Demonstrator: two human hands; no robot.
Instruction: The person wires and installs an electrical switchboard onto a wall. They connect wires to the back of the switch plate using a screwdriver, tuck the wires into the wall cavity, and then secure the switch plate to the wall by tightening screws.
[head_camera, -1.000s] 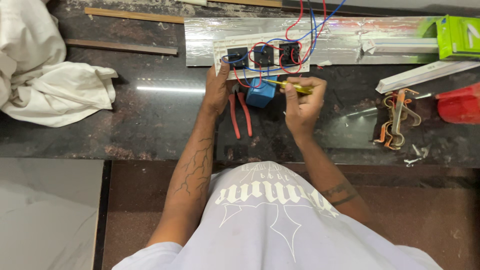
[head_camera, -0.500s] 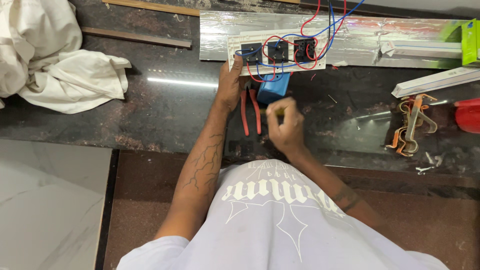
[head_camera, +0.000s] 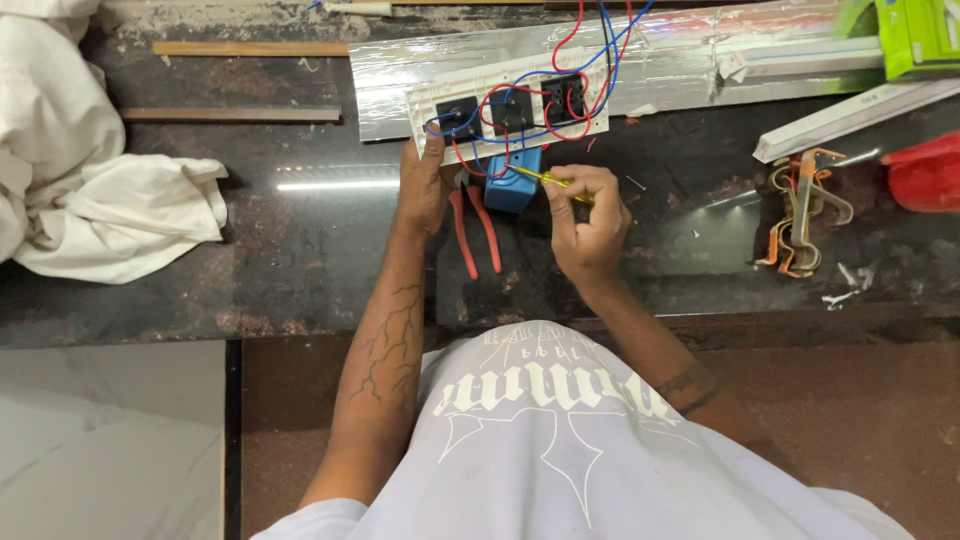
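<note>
At upper centre, the left hand (head_camera: 425, 190) presses the white wired switch plate (head_camera: 508, 108) while the right hand (head_camera: 588, 215) pinches a yellow-handled screwdriver (head_camera: 548, 180) against the blue plastic box (head_camera: 510, 188).

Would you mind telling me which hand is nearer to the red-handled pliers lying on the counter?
Left. The left hand lies just beside the pliers, pressing the switch plate. The right hand holds a yellow screwdriver farther off.
</note>
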